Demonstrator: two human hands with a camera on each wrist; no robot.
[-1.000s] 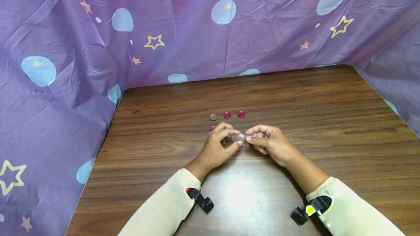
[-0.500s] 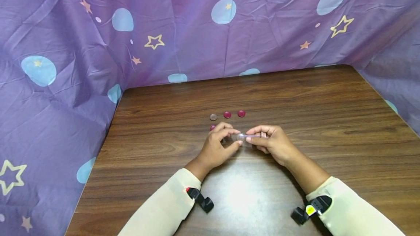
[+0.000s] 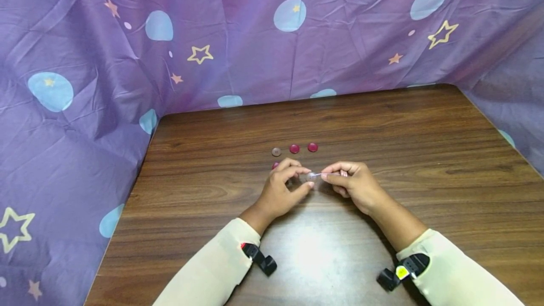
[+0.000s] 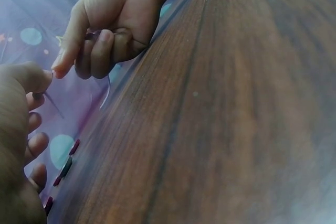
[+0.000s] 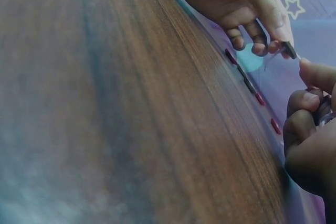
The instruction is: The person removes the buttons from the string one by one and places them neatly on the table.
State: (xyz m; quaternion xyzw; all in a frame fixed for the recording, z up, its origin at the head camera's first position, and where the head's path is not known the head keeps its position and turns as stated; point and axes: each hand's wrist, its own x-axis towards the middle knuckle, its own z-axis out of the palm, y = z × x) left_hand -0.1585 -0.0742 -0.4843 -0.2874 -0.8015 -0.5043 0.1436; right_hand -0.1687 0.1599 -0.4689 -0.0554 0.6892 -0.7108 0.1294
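Note:
My left hand (image 3: 281, 189) pinches a greyish button (image 3: 311, 177) between thumb and index finger; in the right wrist view that button (image 5: 288, 50) looks dark and is seen edge-on. A thin pale purple cord (image 3: 318, 174) runs from the button to my right hand (image 3: 353, 184), whose thumb and index finger pinch it. The right hand's other fingers curl inward, and some cord (image 4: 108, 90) hangs below them in the left wrist view. A short tail also trails from the button on the left hand's side. Whether the cord passes through a buttonhole is too small to tell.
Beyond the hands lie a brown button (image 3: 276, 152) and two dark red buttons (image 3: 294, 148) in a row. Another red button (image 3: 275, 165) is partly hidden by the left hand. The wooden table (image 3: 212, 140) ends at a purple patterned curtain (image 3: 255, 27).
My right hand's fingertips have shifted slightly right, away from the button, and the cord between the hands slants up a little more. The left hand and the loose buttons stay in place.

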